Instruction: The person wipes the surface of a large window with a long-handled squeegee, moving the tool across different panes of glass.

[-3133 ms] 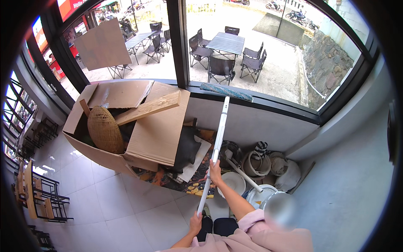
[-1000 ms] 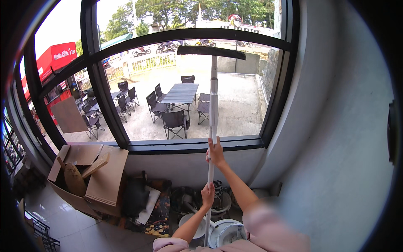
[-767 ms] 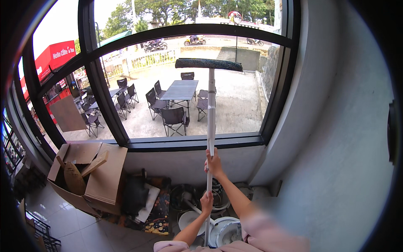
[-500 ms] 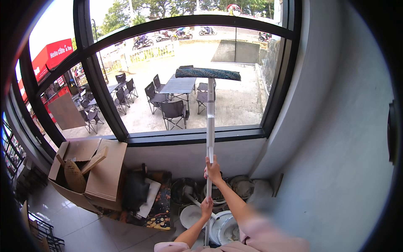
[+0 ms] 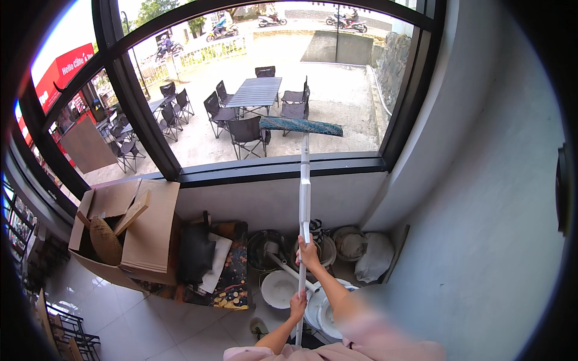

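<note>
A long-handled window washer [image 5: 305, 198] with a white pole stands nearly upright before me. Its wide blue-green cloth head [image 5: 301, 125] lies across the lower part of the large window pane [image 5: 343, 90], slightly tilted, its right end lower. My right hand [image 5: 307, 253] is closed around the pole at about its middle. Lower down, my left hand [image 5: 298, 305] also wraps the pole, near my body. Whether the cloth presses on the glass, I cannot tell for certain.
Under the black window frame [image 5: 283, 169] stand a cardboard box [image 5: 150, 240] with wooden pieces, a dark patterned mat or board [image 5: 232, 283], white basins [image 5: 280, 290], buckets and a filled white bag [image 5: 376, 257]. A pale wall [image 5: 481, 240] rises at right. Outside are folding chairs and a slatted table [image 5: 256, 92].
The washer's cloth head has come down the pane toward the bottom frame, and its tilt has grown a little. Both hands keep their hold on the pole. My view has dipped lower.
</note>
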`<move>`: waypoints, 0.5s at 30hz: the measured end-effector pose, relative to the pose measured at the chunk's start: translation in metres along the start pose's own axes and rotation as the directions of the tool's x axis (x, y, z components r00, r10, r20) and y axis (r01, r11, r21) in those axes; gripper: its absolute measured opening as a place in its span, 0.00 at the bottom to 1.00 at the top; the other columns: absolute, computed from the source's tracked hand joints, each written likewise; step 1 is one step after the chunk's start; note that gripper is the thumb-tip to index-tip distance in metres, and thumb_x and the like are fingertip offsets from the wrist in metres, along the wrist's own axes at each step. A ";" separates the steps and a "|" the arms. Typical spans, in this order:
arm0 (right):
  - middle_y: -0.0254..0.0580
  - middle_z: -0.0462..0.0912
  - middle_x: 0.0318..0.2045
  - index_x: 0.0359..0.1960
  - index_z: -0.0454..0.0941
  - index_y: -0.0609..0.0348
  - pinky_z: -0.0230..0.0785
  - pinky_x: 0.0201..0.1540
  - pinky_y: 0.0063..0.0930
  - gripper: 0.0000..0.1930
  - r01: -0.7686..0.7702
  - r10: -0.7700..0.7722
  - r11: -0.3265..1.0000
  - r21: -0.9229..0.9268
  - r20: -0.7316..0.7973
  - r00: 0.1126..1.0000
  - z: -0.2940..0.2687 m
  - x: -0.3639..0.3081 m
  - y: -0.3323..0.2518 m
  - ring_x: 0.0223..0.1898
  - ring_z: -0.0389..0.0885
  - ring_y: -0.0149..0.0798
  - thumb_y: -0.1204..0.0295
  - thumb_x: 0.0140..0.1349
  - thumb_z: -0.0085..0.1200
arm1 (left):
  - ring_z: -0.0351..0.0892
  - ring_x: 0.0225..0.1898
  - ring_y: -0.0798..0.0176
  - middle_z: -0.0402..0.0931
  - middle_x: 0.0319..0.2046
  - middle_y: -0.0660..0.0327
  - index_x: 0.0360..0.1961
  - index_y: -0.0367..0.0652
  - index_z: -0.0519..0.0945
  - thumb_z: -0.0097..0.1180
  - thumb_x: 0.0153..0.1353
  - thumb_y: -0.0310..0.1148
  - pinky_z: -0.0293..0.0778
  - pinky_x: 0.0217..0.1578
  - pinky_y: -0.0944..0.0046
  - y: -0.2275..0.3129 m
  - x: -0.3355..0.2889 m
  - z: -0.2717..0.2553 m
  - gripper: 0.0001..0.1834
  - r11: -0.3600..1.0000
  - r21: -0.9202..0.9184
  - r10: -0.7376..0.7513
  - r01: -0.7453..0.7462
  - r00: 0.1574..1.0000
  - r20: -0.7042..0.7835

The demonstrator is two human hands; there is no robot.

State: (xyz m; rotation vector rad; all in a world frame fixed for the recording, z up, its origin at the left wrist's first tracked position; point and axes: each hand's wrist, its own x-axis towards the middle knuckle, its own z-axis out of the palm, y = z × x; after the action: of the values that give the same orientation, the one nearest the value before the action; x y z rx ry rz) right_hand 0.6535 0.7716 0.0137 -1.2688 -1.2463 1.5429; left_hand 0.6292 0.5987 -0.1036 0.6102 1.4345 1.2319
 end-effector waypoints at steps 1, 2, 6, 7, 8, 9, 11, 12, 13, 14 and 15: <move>0.39 0.66 0.11 0.41 0.57 0.55 0.61 0.07 0.26 0.21 -0.020 0.020 1.000 -0.008 0.004 1.000 0.001 -0.002 0.006 0.06 0.68 0.34 0.50 0.61 0.39 | 0.59 0.12 0.76 0.60 0.10 0.69 0.18 0.43 0.67 0.41 0.61 0.53 0.56 0.12 0.72 -0.008 -0.003 -0.003 0.25 1.000 0.011 -0.026 0.026 1.000 0.002; 0.39 0.66 0.11 0.41 0.57 0.55 0.61 0.07 0.26 0.21 -0.036 0.036 0.999 -0.013 0.004 0.999 0.001 -0.002 0.011 0.06 0.68 0.34 0.50 0.61 0.39 | 0.59 0.12 0.76 0.60 0.10 0.69 0.18 0.44 0.67 0.41 0.61 0.53 0.56 0.12 0.73 -0.011 -0.004 -0.005 0.24 0.999 0.023 -0.048 0.048 0.999 0.008; 0.42 0.68 0.11 0.39 0.58 0.55 0.63 0.08 0.28 0.21 -0.079 0.078 0.993 -0.082 -0.004 0.997 0.004 -0.007 0.031 0.07 0.70 0.37 0.49 0.61 0.39 | 0.58 0.11 0.76 0.59 0.10 0.70 0.18 0.44 0.67 0.41 0.61 0.53 0.55 0.12 0.73 -0.024 -0.016 -0.011 0.24 0.995 -0.015 -0.095 0.095 0.996 0.001; 0.42 0.69 0.12 0.41 0.58 0.55 0.63 0.08 0.29 0.21 -0.105 0.104 0.990 -0.093 -0.022 0.994 0.001 -0.009 0.030 0.07 0.70 0.38 0.49 0.60 0.39 | 0.58 0.11 0.76 0.59 0.10 0.70 0.19 0.44 0.66 0.40 0.61 0.53 0.56 0.12 0.73 -0.023 -0.016 -0.010 0.24 0.995 -0.003 -0.098 0.098 0.995 0.024; 0.42 0.68 0.11 0.41 0.57 0.55 0.63 0.08 0.28 0.21 -0.100 0.099 0.991 -0.090 -0.017 0.995 0.002 -0.009 0.032 0.07 0.69 0.36 0.49 0.61 0.39 | 0.58 0.11 0.75 0.58 0.10 0.70 0.19 0.44 0.66 0.40 0.61 0.54 0.56 0.12 0.73 -0.024 -0.018 -0.012 0.25 0.995 0.004 -0.102 0.102 0.994 0.033; 0.41 0.67 0.11 0.42 0.57 0.55 0.62 0.07 0.27 0.21 -0.095 0.095 0.992 -0.086 -0.012 0.995 0.004 -0.009 0.035 0.06 0.69 0.35 0.50 0.61 0.39 | 0.58 0.11 0.75 0.58 0.10 0.70 0.20 0.44 0.66 0.39 0.61 0.54 0.56 0.12 0.73 -0.026 -0.019 -0.014 0.25 0.994 0.011 -0.107 0.107 0.993 0.042; 0.40 0.66 0.11 0.42 0.56 0.55 0.62 0.07 0.27 0.21 -0.081 0.080 0.994 -0.074 -0.010 0.997 0.007 -0.008 0.040 0.06 0.68 0.35 0.51 0.61 0.38 | 0.58 0.11 0.75 0.58 0.10 0.69 0.20 0.44 0.66 0.39 0.61 0.54 0.56 0.12 0.73 -0.027 -0.018 -0.018 0.25 0.995 0.022 -0.103 0.102 0.994 0.037; 0.40 0.66 0.11 0.42 0.56 0.55 0.62 0.07 0.27 0.21 -0.084 0.083 0.994 -0.074 -0.012 0.996 0.007 -0.008 0.043 0.06 0.68 0.35 0.50 0.61 0.38 | 0.58 0.11 0.75 0.58 0.10 0.69 0.21 0.43 0.66 0.39 0.61 0.54 0.56 0.13 0.73 -0.028 -0.018 -0.018 0.25 0.994 0.027 -0.103 0.102 0.994 0.038; 0.40 0.66 0.11 0.42 0.56 0.55 0.62 0.07 0.27 0.21 -0.087 0.086 0.993 -0.075 -0.014 0.996 0.007 -0.009 0.046 0.06 0.68 0.35 0.50 0.61 0.38 | 0.58 0.11 0.75 0.58 0.10 0.69 0.21 0.43 0.66 0.39 0.61 0.54 0.56 0.13 0.74 -0.029 -0.020 -0.019 0.24 0.993 0.011 -0.119 0.119 0.992 0.046; 0.40 0.66 0.11 0.42 0.56 0.55 0.62 0.07 0.27 0.21 -0.087 0.087 0.993 -0.076 -0.009 0.996 0.010 -0.009 0.047 0.06 0.68 0.35 0.50 0.61 0.38 | 0.57 0.11 0.75 0.58 0.10 0.69 0.21 0.43 0.66 0.39 0.61 0.54 0.55 0.13 0.74 -0.030 -0.021 -0.022 0.24 0.991 -0.009 -0.132 0.132 0.990 0.047; 0.40 0.66 0.11 0.42 0.56 0.55 0.62 0.07 0.27 0.21 -0.104 0.105 0.991 -0.084 0.002 0.994 0.011 -0.010 0.049 0.06 0.68 0.35 0.50 0.61 0.38 | 0.57 0.11 0.75 0.58 0.10 0.69 0.21 0.43 0.66 0.39 0.61 0.54 0.55 0.13 0.74 -0.031 -0.022 -0.024 0.24 0.989 -0.029 -0.144 0.146 0.988 0.049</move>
State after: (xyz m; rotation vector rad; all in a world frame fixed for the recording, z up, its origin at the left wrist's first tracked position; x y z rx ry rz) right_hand 0.6456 0.7480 -0.0317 -1.4032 -1.2779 1.5842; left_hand 0.6205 0.5608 -0.1260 0.5009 1.3920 1.1171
